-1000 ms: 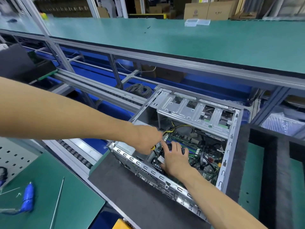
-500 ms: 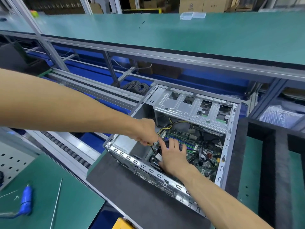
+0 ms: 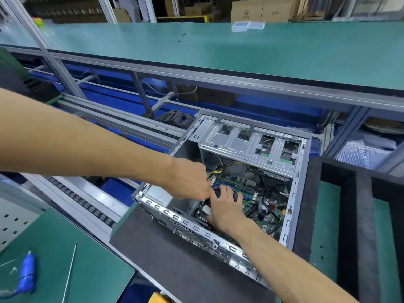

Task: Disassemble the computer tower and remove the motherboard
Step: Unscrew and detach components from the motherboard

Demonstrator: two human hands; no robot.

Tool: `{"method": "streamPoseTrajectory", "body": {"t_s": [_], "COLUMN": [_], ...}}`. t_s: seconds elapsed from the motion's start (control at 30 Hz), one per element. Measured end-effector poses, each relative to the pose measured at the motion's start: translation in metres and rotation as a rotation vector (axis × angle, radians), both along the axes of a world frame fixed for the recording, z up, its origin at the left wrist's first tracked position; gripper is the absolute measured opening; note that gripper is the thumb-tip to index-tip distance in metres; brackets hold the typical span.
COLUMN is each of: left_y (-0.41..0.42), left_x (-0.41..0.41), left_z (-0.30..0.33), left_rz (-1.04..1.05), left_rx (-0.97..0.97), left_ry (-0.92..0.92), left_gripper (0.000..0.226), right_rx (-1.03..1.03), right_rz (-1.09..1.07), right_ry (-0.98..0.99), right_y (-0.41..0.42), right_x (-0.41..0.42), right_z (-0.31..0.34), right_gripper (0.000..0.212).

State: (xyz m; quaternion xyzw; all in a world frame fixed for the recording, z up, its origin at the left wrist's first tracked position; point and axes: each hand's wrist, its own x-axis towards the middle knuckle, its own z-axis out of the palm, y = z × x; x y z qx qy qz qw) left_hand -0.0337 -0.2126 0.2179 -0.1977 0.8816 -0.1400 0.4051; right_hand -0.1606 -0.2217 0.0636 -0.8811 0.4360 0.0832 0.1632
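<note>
The open grey computer tower (image 3: pixel 188 224) lies on its side on a black foam mat (image 3: pixel 175 259). Its green motherboard (image 3: pixel 262 206) sits on the floor of the case with cables across it. My left hand (image 3: pixel 188 180) reaches in from the left with fingers pinched shut on a screwdriver, which the hand hides. My right hand (image 3: pixel 227 211) lies over the black CPU cooler fan (image 3: pixel 215 191), fingers spread on top and thumb at its near side. The two hands touch above the fan.
A silver drive cage (image 3: pixel 247 145) spans the far end of the case. Black foam trays (image 3: pixel 349 215) stand to the right. A roller conveyor (image 3: pixel 83 202) runs on the left. A blue-handled tool (image 3: pixel 27 270) and a thin metal rod (image 3: pixel 70 272) lie on the green bench.
Both hands stay in the same spot over the fan. The bit of yellow handle and dark shaft seen under my left hand earlier is now hidden.
</note>
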Motion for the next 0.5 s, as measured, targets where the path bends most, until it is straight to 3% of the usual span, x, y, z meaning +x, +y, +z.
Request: {"method": "streamPoseTrajectory", "body": {"t_s": [0.07, 0.1, 0.2, 0.27, 0.33, 0.43, 0.5], "left_y": [0.001, 0.002, -0.004, -0.008, -0.006, 0.010, 0.020], "left_x": [0.004, 0.005, 0.006, 0.004, 0.006, 0.008, 0.008], "left_z": [-0.006, -0.008, -0.010, -0.006, -0.005, -0.006, -0.004], "left_rz": [0.242, 0.468, 1.446, 1.861, 1.823, 1.274, 0.841], "left_rx": [-0.003, -0.002, 0.188, 0.338, 0.329, 0.196, 0.132], "left_ry": [0.089, 0.180, 0.513, 0.607, 0.592, 0.437, 0.245], "left_gripper": [0.010, 0.012, 0.029, 0.031, 0.031, 0.011, 0.027], "right_rx": [-0.003, 0.005, 0.017, 0.015, 0.014, 0.021, 0.029], "right_rz": [-0.002, 0.001, 0.003, 0.003, 0.004, 0.001, -0.004], "right_ry": [-0.008, -0.009, -0.021, -0.034, -0.037, -0.026, -0.025], "right_y": [0.000, 0.000, -0.001, -0.001, -0.001, -0.001, -0.001], "right_x": [0.000, 0.000, 0.000, -0.001, -0.002, -0.002, -0.001], "right_z": [-0.001, -0.001, 0.001, 0.001, 0.001, 0.001, 0.000], "right_gripper": [0.096, 0.098, 0.099, 0.097, 0.096, 0.095, 0.095]}}
